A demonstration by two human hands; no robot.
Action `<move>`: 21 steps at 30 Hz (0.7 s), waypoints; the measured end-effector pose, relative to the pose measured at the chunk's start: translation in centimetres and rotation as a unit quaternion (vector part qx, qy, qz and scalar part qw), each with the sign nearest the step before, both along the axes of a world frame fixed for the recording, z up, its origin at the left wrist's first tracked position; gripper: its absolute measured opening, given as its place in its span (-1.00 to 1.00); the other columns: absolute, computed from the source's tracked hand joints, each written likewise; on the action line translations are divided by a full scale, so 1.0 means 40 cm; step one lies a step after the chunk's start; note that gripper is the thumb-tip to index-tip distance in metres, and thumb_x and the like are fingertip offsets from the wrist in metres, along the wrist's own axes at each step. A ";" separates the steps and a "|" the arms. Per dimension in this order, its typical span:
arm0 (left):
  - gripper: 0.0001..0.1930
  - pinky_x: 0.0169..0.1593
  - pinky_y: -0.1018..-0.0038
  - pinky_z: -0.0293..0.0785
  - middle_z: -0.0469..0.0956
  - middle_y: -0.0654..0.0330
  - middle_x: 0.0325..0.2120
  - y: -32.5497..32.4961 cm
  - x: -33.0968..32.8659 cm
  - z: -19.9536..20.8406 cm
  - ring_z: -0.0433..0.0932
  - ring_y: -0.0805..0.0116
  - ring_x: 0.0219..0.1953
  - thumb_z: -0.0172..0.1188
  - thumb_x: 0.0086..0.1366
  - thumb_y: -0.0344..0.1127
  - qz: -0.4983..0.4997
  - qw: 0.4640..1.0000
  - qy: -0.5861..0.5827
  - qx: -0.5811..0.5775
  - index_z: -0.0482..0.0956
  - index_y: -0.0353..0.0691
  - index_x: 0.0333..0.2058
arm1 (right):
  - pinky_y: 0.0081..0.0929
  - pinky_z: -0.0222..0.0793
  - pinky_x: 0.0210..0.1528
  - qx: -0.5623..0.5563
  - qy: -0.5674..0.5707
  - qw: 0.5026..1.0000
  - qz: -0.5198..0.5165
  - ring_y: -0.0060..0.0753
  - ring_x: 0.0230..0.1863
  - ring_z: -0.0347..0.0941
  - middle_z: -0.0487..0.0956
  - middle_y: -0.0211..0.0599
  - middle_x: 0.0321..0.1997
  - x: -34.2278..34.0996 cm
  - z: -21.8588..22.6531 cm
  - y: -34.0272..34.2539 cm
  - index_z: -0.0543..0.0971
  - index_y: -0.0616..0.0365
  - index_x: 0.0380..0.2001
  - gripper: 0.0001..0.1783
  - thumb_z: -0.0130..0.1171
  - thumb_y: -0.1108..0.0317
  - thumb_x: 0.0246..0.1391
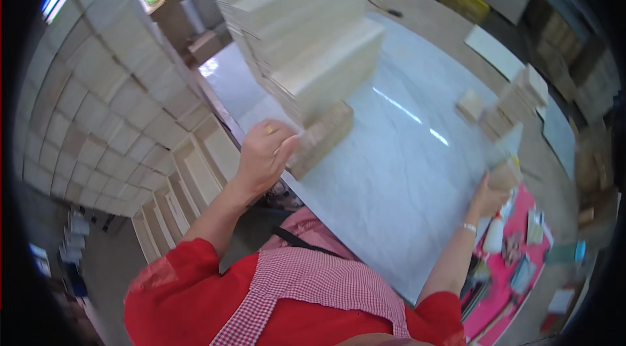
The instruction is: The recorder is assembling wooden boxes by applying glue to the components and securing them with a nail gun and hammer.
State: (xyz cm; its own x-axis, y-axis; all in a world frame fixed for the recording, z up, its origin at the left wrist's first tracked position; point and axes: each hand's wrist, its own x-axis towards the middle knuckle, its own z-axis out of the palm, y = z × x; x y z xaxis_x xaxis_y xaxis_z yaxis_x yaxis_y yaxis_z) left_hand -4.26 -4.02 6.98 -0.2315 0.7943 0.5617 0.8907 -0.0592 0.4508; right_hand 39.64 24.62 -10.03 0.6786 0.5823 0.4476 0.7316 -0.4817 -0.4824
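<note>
My left hand (264,153) is raised at the table's left edge, its fingers curled in and a ring on one of them. Whether anything sits inside those fingers is hidden. Just right of it lies a long wooden block (326,137), at the foot of a tall stepped stack of pale wooden boards (313,33). My right hand (489,197) reaches to the table's right side, its fingers closed around a small pale wooden block (505,175). Blur softens that block's outline.
A glossy white marbled tabletop (391,170) spans the middle. Small wooden pieces (512,108) are piled at its right. A pink mat (531,248) with tools and a bottle lies by my right arm. Wooden trays (215,144) and a wall of stacked boxes (98,98) stand left.
</note>
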 end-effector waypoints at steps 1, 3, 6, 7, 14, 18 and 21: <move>-0.87 -0.06 0.24 0.45 0.60 0.06 -0.30 0.034 -0.019 0.032 0.55 0.00 -0.17 0.20 0.28 -0.32 0.016 1.000 0.010 0.008 0.58 -0.25 -0.39 | 0.02 0.37 0.11 -0.023 0.011 1.000 0.000 0.17 0.14 0.42 0.44 0.07 0.19 -0.020 0.019 -0.008 0.23 0.31 0.29 0.21 0.42 -0.32 -0.25; -0.81 -0.05 0.23 0.44 0.59 0.05 -0.20 0.090 -0.062 0.115 0.55 -0.02 -0.15 0.27 0.23 -0.24 0.015 0.988 0.137 0.072 0.59 -0.23 -0.30 | 0.03 0.35 0.14 -0.036 0.034 0.999 0.013 0.17 0.17 0.40 0.42 0.06 0.22 -0.039 0.035 -0.014 0.20 0.29 0.32 0.20 0.41 -0.30 -0.23; -0.70 -0.02 0.20 0.44 0.55 0.03 -0.10 0.177 -0.152 0.241 0.54 -0.02 -0.09 0.30 0.21 -0.16 0.059 0.964 0.233 0.111 0.57 -0.26 -0.21 | 0.02 0.34 0.18 -0.042 0.021 0.999 0.012 0.19 0.15 0.42 0.44 0.09 0.20 -0.035 0.027 -0.009 0.23 0.32 0.28 0.16 0.39 -0.29 -0.21; -0.67 0.00 0.19 0.45 0.55 0.03 -0.09 0.218 -0.193 0.276 0.53 -0.01 -0.07 0.30 0.22 -0.13 0.068 0.956 0.255 0.124 0.57 -0.27 -0.19 | 0.02 0.32 0.20 -0.031 0.031 0.999 0.020 0.19 0.16 0.40 0.43 0.10 0.21 -0.029 0.027 -0.011 0.22 0.32 0.29 0.16 0.40 -0.27 -0.20; -0.06 0.11 0.20 0.46 0.58 -0.14 -0.04 0.479 -0.360 0.469 0.52 0.00 0.08 0.31 -0.01 0.42 0.254 0.881 0.161 -0.365 0.50 -0.40 0.04 | 0.02 0.24 0.27 0.060 0.014 0.998 0.021 0.20 0.26 0.30 0.37 0.17 0.26 0.005 0.042 -0.091 0.15 0.34 0.34 0.13 0.42 -0.13 -0.14; -0.02 0.09 0.17 0.48 0.61 -0.14 -0.07 0.493 -0.375 0.467 0.51 0.00 0.09 0.36 -0.10 0.43 0.242 0.882 0.192 -0.355 0.51 -0.41 0.03 | -0.02 0.20 0.31 0.131 0.008 0.987 0.089 0.20 0.32 0.22 0.31 0.21 0.31 -0.021 0.073 -0.198 0.12 0.35 0.36 0.09 0.44 0.01 -0.08; -0.03 0.12 0.14 0.45 0.57 -0.13 -0.01 0.471 -0.369 0.461 0.49 -0.02 0.12 0.40 -0.11 0.37 0.264 0.892 0.190 -0.314 0.50 -0.41 0.04 | -0.05 0.15 0.36 0.194 0.063 0.958 0.204 0.14 0.36 0.20 0.26 0.17 0.35 -0.042 0.089 -0.277 0.11 0.36 0.36 0.06 0.47 0.16 -0.07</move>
State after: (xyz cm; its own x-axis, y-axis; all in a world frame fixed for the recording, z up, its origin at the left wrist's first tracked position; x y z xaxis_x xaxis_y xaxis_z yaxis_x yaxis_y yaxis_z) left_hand -19.00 14.81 25.41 -0.5540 0.8165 0.1627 0.8152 0.5716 -0.0929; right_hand 37.94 13.55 -6.45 0.4936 0.6166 0.6134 0.7449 0.0644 -0.6641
